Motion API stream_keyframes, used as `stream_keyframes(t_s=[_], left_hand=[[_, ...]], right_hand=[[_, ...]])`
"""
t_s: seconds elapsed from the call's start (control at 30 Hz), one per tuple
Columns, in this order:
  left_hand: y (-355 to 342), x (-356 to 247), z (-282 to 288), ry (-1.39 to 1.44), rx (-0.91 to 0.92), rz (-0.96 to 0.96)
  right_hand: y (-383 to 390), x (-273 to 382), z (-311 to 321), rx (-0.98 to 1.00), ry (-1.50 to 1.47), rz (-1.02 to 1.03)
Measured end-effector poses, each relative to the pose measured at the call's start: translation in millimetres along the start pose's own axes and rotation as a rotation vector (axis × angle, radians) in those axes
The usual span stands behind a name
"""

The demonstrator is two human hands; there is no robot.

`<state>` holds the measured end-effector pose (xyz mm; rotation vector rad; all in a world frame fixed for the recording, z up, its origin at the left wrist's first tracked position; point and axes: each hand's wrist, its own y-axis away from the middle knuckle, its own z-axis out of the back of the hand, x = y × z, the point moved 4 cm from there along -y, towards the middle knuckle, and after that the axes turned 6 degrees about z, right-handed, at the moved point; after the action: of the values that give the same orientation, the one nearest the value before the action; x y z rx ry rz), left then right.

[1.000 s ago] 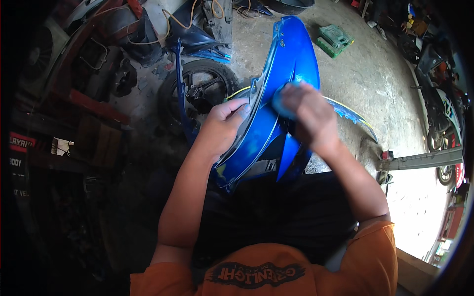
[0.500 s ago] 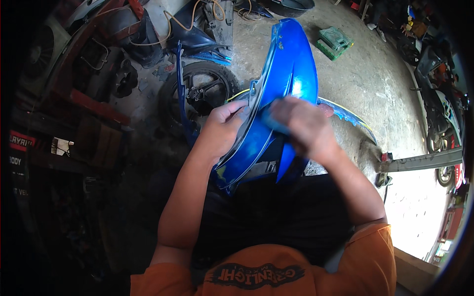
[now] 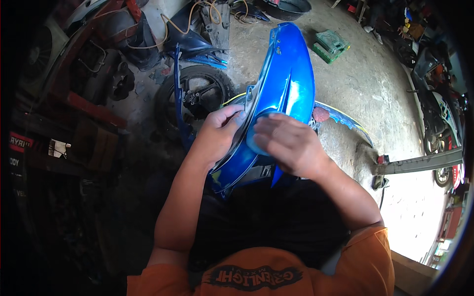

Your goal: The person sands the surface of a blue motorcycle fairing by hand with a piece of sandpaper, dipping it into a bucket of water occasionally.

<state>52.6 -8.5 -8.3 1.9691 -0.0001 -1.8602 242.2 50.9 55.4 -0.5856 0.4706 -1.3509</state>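
Observation:
A glossy blue motorcycle body panel (image 3: 296,59) stands tilted in front of my lap, its narrow end pointing away from me. My left hand (image 3: 217,133) pinches the panel's left edge between thumb and fingers. Flat on the lower middle of the panel, my right hand (image 3: 291,143) presses a light blue pad (image 3: 253,143). The fingers cover most of the pad, so its exact kind cannot be made out. Chipped, pale patches show along the panel's left edge and at its near end.
Behind the panel lies a black spoked wheel (image 3: 168,106). A green case (image 3: 332,45) rests on the concrete floor, with a black basin (image 3: 289,9) at the back. Another blue piece (image 3: 345,121) is to the right. A red metal frame (image 3: 94,108) stands left, parked motorcycles (image 3: 447,116) far right.
My right hand has slid down and slightly left along the panel with the pad. My left hand keeps its hold on the edge. The view has shifted slightly.

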Motion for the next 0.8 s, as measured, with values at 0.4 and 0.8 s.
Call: stream_keyframes(t_s=[0.4, 0.8], left_hand=[[-1, 1, 2, 0.007, -0.018, -0.016], [0, -2, -4, -0.01, -0.016, -0.066]], right_hand=[[1, -25, 13, -0.162, -0.008, -0.093], [5, -39, 15, -0.172, 0.127, -0.058]])
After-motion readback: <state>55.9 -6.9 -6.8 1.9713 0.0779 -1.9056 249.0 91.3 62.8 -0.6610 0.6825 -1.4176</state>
